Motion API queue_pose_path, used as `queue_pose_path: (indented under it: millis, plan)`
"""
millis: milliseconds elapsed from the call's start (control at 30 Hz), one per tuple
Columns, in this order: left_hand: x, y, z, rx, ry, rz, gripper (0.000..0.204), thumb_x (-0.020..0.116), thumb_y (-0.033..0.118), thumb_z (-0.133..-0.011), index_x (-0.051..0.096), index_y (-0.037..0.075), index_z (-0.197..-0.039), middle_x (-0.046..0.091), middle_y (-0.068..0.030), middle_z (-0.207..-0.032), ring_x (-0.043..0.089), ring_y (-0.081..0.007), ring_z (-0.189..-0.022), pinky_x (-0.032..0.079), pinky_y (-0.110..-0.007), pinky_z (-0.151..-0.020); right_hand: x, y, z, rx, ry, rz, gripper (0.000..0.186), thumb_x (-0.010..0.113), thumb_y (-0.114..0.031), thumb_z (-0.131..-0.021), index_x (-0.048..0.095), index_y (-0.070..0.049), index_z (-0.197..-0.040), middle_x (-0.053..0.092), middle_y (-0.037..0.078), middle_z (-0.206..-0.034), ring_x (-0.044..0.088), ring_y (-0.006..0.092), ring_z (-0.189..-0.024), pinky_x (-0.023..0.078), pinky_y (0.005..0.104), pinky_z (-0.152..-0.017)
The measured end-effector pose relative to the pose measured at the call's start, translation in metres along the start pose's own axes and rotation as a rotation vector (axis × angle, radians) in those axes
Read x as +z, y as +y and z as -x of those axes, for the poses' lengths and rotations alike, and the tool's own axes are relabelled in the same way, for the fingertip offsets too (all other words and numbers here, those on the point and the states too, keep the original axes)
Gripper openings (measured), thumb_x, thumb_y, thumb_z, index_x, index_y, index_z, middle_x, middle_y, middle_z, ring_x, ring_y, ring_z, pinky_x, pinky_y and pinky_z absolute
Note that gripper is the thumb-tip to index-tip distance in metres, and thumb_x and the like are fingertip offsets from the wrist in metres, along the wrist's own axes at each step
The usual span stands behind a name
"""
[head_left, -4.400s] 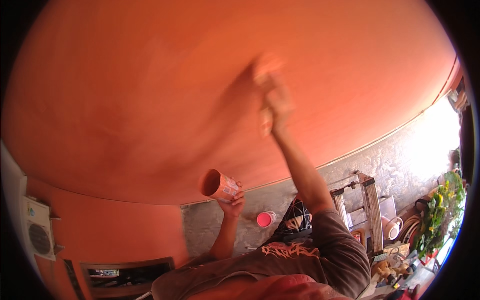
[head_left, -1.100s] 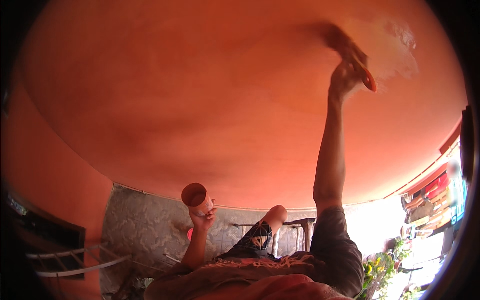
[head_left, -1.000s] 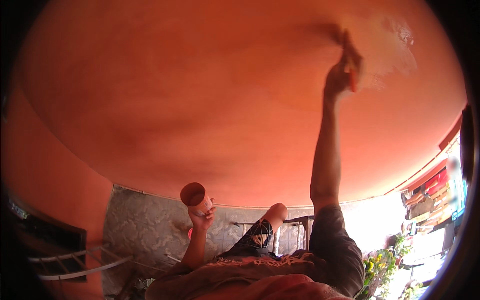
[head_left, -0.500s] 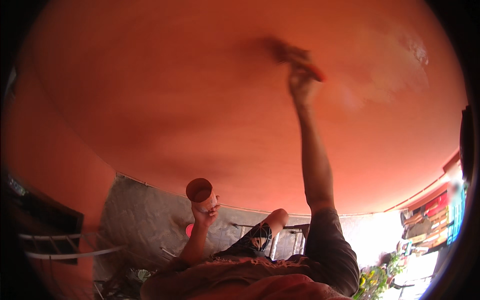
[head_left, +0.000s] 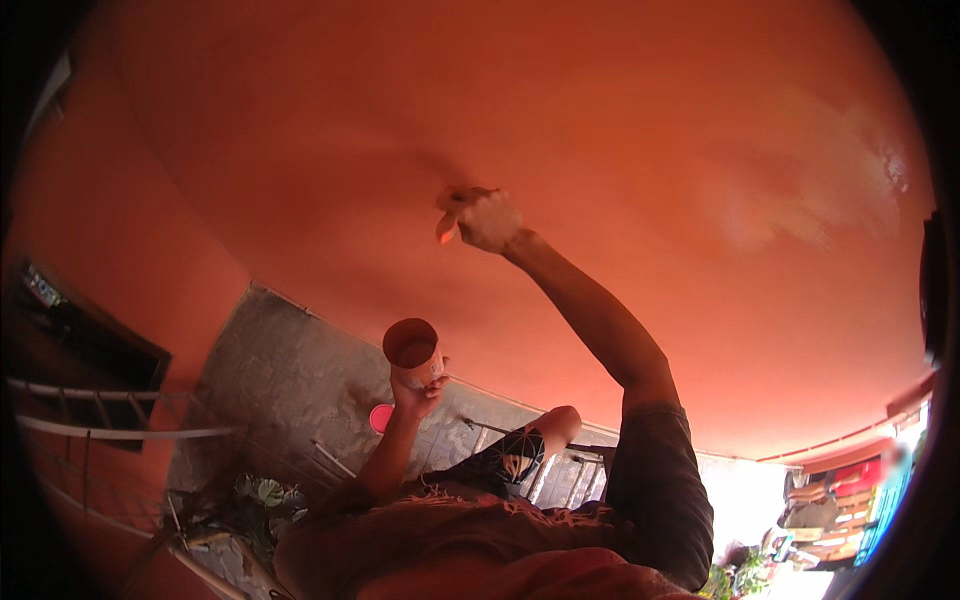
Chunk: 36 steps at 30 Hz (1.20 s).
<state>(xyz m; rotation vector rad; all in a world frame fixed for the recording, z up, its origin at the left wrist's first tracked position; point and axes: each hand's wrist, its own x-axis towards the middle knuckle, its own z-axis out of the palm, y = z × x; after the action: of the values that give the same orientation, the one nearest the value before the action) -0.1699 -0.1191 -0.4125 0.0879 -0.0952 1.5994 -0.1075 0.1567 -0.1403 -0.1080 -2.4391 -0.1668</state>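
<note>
My right hand (head_left: 490, 222), arm raised, is closed around a paintbrush. The brush's orange handle (head_left: 446, 229) points down, and its head is at the orange-red wall (head_left: 620, 130), partly hidden by my fingers. Lower down, my left hand (head_left: 416, 398) grips a round paint pot (head_left: 412, 346) from below and from its right side. The pot's open mouth faces up, with reddish paint smears on its outside. A patchy, paler, shiny area of wall (head_left: 800, 200) shows at the upper right.
A ladder (head_left: 566, 480) stands below me by my bent knee. On the grey floor (head_left: 270, 345) sits a small pink-red round container (head_left: 381, 418). White metal rails (head_left: 130, 432) and a leafy plant (head_left: 265, 495) are at lower left. Stacked things (head_left: 835, 510) appear far right.
My right hand and the brush have swung left and down across the wall, the elbow now bent. The pot is still in my left hand. The view has tilted and shifted a little.
</note>
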Motion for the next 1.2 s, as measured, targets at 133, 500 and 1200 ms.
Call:
queue_pose_path:
  millis: [133, 500, 1200]
  plan:
    - [-0.005, 0.000, 0.009, 0.070, 0.009, -0.046, 0.078, 0.056, 0.064, -0.087, 0.048, 0.007, -0.140, 0.057, -0.0198, -0.128, 0.055, -0.0266, -0.079, 0.052, -0.028, -0.051, -0.074, 0.033, -0.034, 0.176, 0.338, 0.113, 0.027, 0.064, -0.012, -0.083, 0.071, -0.022, -0.107, 0.072, 0.007, -0.099, 0.069, 0.0324, -0.073, 0.054, 0.0470, -0.059]
    - [-0.022, 0.004, 0.035, 0.053, 0.080, 0.071, 0.083, 0.059, 0.064, -0.086, 0.045, 0.004, -0.141, 0.055, -0.0199, -0.130, 0.054, -0.0271, -0.083, 0.053, -0.029, -0.055, -0.137, 0.044, -0.020, 0.112, 0.504, 0.512, 0.028, 0.070, -0.017, -0.074, 0.069, -0.015, -0.103, 0.067, 0.008, -0.112, 0.065, 0.0303, -0.104, 0.059, 0.0462, -0.080]
    - [-0.013, 0.000, 0.018, -0.038, 0.028, 0.011, 0.067, 0.059, 0.051, -0.089, 0.048, 0.008, -0.139, 0.050, -0.0194, -0.129, 0.056, -0.0268, -0.085, 0.053, -0.028, -0.059, -0.157, 0.037, -0.011, 0.279, 0.768, 0.480, 0.038, 0.068, -0.009, -0.075, 0.070, -0.015, -0.112, 0.066, 0.011, -0.111, 0.068, 0.0317, -0.095, 0.057, 0.0389, -0.065]
